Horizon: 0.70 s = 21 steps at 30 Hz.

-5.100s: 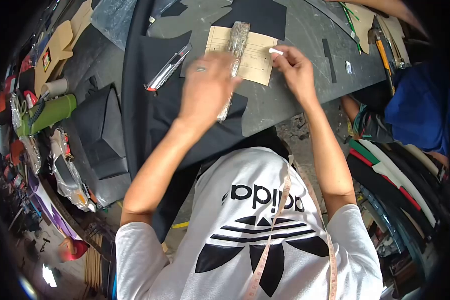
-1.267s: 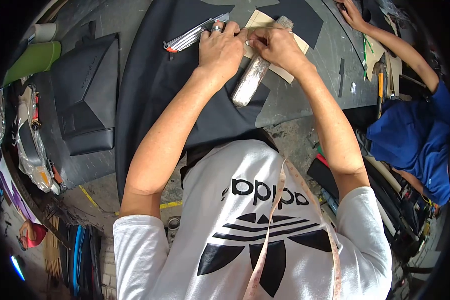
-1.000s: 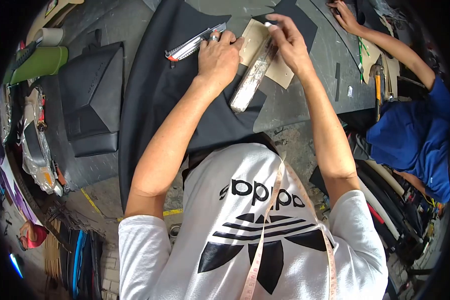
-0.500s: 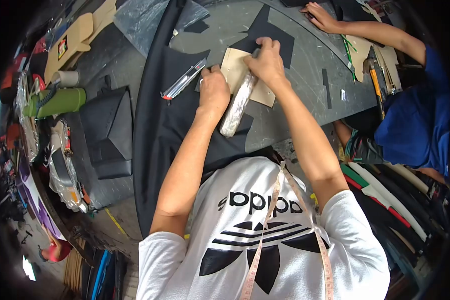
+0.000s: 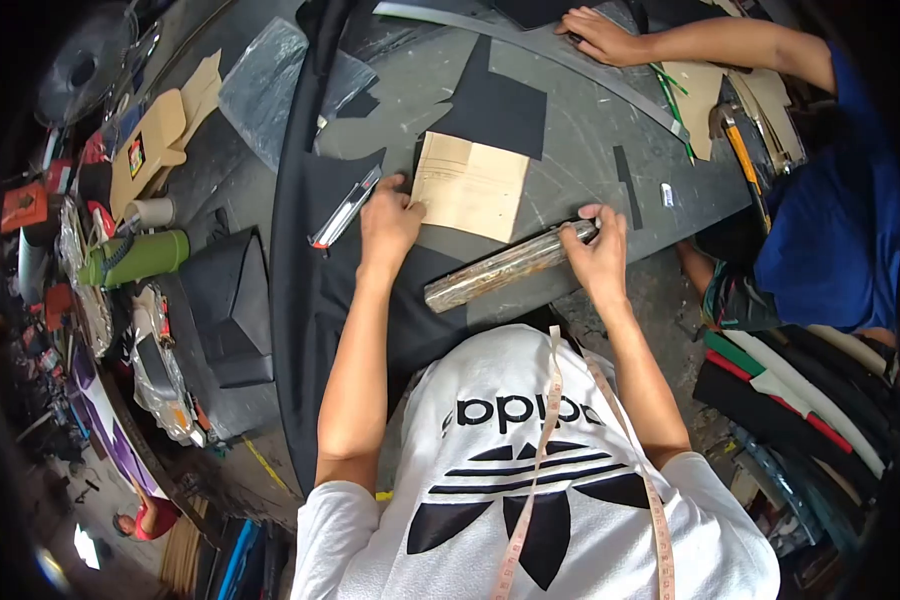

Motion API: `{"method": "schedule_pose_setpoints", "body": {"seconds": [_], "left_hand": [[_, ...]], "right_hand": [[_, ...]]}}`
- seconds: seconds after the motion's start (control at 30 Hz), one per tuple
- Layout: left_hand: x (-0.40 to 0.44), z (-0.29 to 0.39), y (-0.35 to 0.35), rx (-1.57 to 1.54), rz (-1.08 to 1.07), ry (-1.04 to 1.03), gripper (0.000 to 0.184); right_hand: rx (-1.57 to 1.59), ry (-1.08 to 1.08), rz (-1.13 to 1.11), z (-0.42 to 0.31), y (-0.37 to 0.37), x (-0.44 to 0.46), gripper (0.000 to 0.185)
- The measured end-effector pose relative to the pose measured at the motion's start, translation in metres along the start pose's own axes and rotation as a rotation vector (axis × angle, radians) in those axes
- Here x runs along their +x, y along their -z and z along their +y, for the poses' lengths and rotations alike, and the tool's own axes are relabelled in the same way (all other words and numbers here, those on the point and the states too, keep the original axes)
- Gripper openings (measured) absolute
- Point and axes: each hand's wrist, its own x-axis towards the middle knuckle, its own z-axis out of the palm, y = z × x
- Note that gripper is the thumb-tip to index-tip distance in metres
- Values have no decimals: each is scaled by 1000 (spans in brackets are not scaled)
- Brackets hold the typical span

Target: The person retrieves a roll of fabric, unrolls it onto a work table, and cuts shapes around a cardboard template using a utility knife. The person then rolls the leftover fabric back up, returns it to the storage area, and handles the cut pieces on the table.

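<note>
The tan card pattern (image 5: 473,185) lies on the table, with thin lines drawn on its upper part. My left hand (image 5: 390,222) is at its left edge, fingers bent and thumb on the card's side. To the right, my right hand (image 5: 598,248) grips the far end of the wrapped bar (image 5: 500,268), which lies slantwise below the card. A box cutter (image 5: 345,208) rests on black material (image 5: 345,300) just left of my left hand. Black cut pieces (image 5: 495,105) touch the card's top edge.
A co-worker's hand (image 5: 602,38) rests by a long metal ruler (image 5: 540,45) at the top. A hammer (image 5: 742,155) and green pencils (image 5: 675,100) are at the right. A black bag (image 5: 232,310) and green roll (image 5: 140,257) are at the left.
My right hand has moved right and down, taking the wrapped bar off the card; the bar has turned and lies below it. My left hand is still at the card's left side.
</note>
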Motion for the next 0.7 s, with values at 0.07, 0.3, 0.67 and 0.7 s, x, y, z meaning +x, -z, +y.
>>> {"method": "schedule_pose_setpoints", "body": {"seconds": [0.07,0.3,0.67,0.7], "left_hand": [[0,17,22,0,-7,-63,52],[4,127,70,-48,-37,-315,42],[50,234,-28,-881,-466,-217,30],[56,239,-33,-885,-469,-236,30]], "right_hand": [[-6,26,-6,12,-1,1,39],[116,44,-58,3,5,18,37],[272,232,-56,46,48,2,24],[294,196,-87,52,52,1,23]]}}
